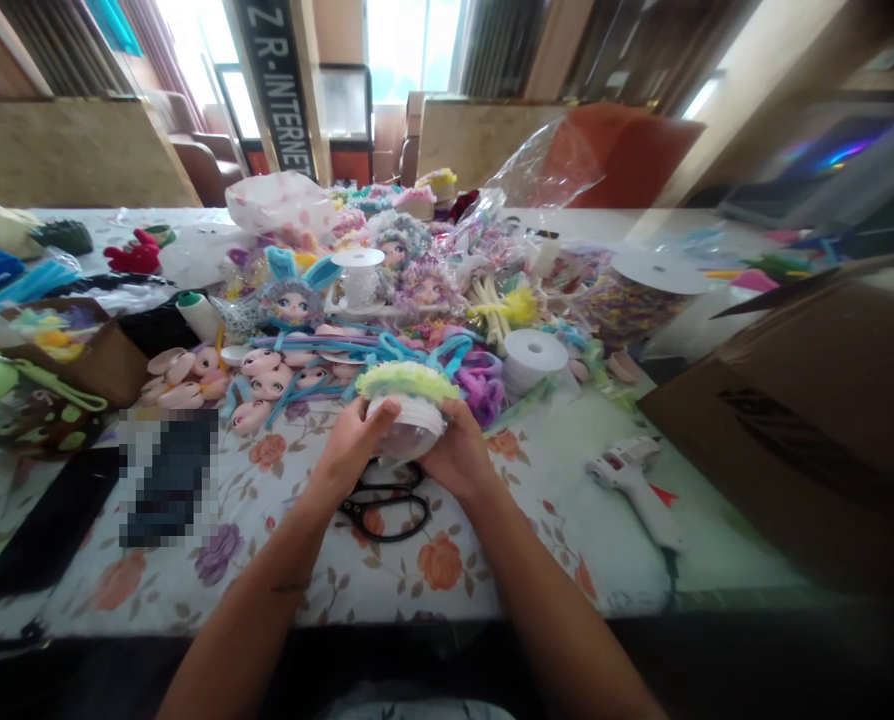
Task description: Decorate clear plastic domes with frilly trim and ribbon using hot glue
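Between my two hands is a rounded piece point(411, 415) with a yellow-green frilly top, a white ribbed band and a clear, see-through lower part. My left hand point(357, 440) grips its left side, thumb laid across the white band. On the right side, my right hand point(462, 440) has its fingers around the edge, some of them hidden behind the piece. Black-handled scissors point(385, 518) lie on the floral tablecloth point(267, 530) just below the hands, partly covered by them. Doll face parts point(268, 383) and purple fuzzy stems point(481, 385) lie just beyond.
A white glue gun point(638, 490) rests at right, beside a large cardboard box point(799, 430). White spools point(535, 358), decorated doll heads point(294, 300) and plastic bags crowd the table's far side. At left are a black flat object point(49, 520) and a small brown box point(109, 350).
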`<state>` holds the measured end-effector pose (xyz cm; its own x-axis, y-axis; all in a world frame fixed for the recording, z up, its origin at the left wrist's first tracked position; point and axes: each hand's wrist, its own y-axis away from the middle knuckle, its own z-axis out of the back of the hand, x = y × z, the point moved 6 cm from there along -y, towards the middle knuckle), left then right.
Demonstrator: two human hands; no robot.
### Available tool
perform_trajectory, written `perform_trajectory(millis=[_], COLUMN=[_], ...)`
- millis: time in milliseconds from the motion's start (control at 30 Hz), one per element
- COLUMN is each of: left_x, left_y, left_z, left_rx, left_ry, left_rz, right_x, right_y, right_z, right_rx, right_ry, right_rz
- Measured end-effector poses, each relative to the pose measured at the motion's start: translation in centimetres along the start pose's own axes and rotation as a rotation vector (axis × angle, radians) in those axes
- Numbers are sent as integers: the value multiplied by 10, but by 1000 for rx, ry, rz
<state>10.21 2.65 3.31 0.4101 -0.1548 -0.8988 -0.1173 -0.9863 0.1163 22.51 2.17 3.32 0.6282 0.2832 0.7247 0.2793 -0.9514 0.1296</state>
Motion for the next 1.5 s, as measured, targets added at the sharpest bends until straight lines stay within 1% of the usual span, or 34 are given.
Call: perform_trajectory(millis=[100, 233, 300, 333, 400, 433, 500, 567, 633, 733, 867, 967, 1100, 1233, 1500], left_x=[-12, -24, -30, -34, -41, -44, -45, -42, -37, -31, -31, -31, -27, -27, -21], left_y=[3, 9, 13, 16, 21, 25, 31, 34, 35, 36, 42, 47, 47, 48, 56], left_z=[-5, -11, -9, -8, -8, -9, -13, -16, -16, -17, -23, -29, -32, -37, -61], left_rx=[-36, -80, -158, -208, -304, -334, -352, -342, -327, -306, -269, -245, -216, -179, -34], left_ry=[-386, -726, -893, -960, -1052, -1074, -1080, -1054, -1020, -970, -955, -977, -998, -1032, -1202], left_rz=[-133, -213, -282, -338, -504, -605, -793, -903, -925, -914, -970, -1034, -1055, -1094, -1249], right_x=[-2, -5, -8, -9, -11, -11, -10, -9, -7, -6, -6, -9, -10, -13, -20], right_y=[1, 2, 2, 1, 1, 1, 1, 1, 1, 3, 4, 5, 5, 5, 7], right_z=[4, 9, 9, 9, 9, 9, 10, 11, 12, 13, 12, 10, 11, 12, 19], right_rx=[-30, -60, -51, -48, -55, -65, -99, -142, -177, -210, -241, -252, -280, -274, -280], right_ry=[-75, -265, -340, -362, -389, -395, -399, -392, -378, -353, -338, -333, -313, -290, -211], right_rz=[21, 6, -22, -34, -41, -34, -1, 41, 72, 92, 108, 102, 127, 139, 154])
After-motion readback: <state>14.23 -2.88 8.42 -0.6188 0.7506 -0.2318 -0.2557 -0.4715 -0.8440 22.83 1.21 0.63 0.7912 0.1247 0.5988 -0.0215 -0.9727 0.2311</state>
